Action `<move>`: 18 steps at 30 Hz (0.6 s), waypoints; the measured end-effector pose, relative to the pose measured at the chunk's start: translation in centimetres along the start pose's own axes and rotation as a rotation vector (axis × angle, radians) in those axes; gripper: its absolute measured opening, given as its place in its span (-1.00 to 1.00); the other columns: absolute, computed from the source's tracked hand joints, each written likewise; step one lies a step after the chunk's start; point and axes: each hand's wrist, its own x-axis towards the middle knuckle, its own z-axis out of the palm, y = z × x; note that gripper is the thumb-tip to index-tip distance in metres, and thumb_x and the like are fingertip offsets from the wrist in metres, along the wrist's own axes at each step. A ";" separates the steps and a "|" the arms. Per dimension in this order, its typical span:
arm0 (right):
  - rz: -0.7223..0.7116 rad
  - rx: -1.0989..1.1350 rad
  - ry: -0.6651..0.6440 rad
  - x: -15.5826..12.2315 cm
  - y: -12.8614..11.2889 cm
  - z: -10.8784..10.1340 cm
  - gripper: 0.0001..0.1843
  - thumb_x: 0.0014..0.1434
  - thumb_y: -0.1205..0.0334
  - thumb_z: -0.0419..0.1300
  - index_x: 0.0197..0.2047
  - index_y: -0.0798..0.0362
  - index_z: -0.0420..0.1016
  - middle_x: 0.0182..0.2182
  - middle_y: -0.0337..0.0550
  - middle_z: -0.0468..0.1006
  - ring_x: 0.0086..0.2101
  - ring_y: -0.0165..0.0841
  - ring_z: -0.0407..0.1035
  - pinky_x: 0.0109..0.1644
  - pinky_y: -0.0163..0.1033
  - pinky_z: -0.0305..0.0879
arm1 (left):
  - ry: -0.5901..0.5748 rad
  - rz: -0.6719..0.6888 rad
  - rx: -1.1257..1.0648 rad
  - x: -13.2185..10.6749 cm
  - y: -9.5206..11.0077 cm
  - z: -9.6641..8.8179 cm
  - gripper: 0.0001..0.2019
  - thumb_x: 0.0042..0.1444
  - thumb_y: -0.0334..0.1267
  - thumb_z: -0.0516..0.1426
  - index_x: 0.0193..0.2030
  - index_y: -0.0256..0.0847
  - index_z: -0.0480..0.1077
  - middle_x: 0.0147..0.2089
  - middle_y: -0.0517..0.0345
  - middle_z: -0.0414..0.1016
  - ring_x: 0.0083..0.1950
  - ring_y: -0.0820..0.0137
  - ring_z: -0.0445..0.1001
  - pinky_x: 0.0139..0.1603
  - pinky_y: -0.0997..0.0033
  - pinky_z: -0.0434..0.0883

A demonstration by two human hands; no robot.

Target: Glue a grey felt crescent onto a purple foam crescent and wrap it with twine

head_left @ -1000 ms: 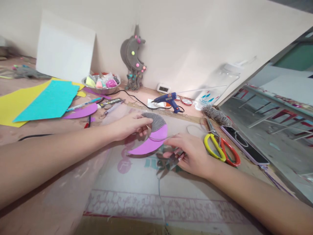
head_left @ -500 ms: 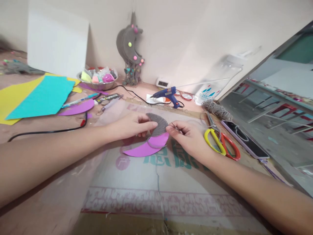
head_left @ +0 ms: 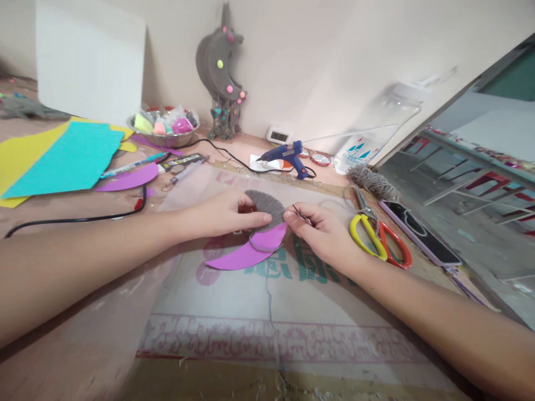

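Note:
A purple crescent cutout [head_left: 238, 256] is half wrapped in grey yarn [head_left: 265, 207]; its lower horn is bare. My left hand [head_left: 234, 216] grips the wrapped upper part, thumb on top and fingers behind it. At the crescent's right edge, my right hand [head_left: 311, 225] is closed in a pinch on the grey yarn. A bunched bit of the strand shows between its fingers. One loop of yarn crosses the bare purple part. Under both hands lies a printed translucent plastic sheet [head_left: 217, 340].
Scissors [head_left: 370, 236], a phone [head_left: 420, 231] and a grey yarn skein [head_left: 374, 182] lie on the right. A blue glue gun [head_left: 288, 155] stands behind. Coloured sheets [head_left: 62, 161] and a bowl [head_left: 163, 136] are on the left. A decorated grey moon [head_left: 213, 64] hangs on the wall.
The camera view has shifted slightly. The crescent has tilted a little in my left hand, and my right hand keeps its pinch at the edge.

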 end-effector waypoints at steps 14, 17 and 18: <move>-0.001 -0.007 0.001 0.1 0.6 0.4 -0.82 0.13 0.15 0.13 -0.41 0.07 0.43 -0.54 -0.29 0.40 -0.52 -0.49 0.23 -0.46 -0.36 0.15 | 0.069 0.190 0.083 0.2 0.4 0.3 -0.77 0.08 -0.14 0.09 -0.47 -0.26 0.38 -0.60 0.28 0.31 -0.59 0.58 0.22 -0.59 0.56 0.12; -0.017 0.005 -0.019 0.1 0.5 0.3 -0.80 0.15 0.15 0.11 -0.41 0.06 0.42 -0.54 -0.29 0.40 -0.52 -0.48 0.24 -0.46 -0.36 0.15 | 0.070 0.184 0.076 0.2 0.4 0.3 -0.75 0.07 -0.16 0.09 -0.52 -0.26 0.36 -0.63 0.28 0.27 -0.61 0.58 0.18 -0.60 0.56 0.10; -0.020 0.009 -0.020 0.1 0.5 0.3 -0.80 0.16 0.15 0.10 -0.42 0.06 0.42 -0.53 -0.29 0.40 -0.51 -0.48 0.25 -0.45 -0.36 0.15 | 0.077 0.185 0.077 0.2 0.4 0.3 -0.74 0.06 -0.16 0.10 -0.55 -0.26 0.35 -0.66 0.29 0.23 -0.63 0.59 0.16 -0.61 0.56 0.08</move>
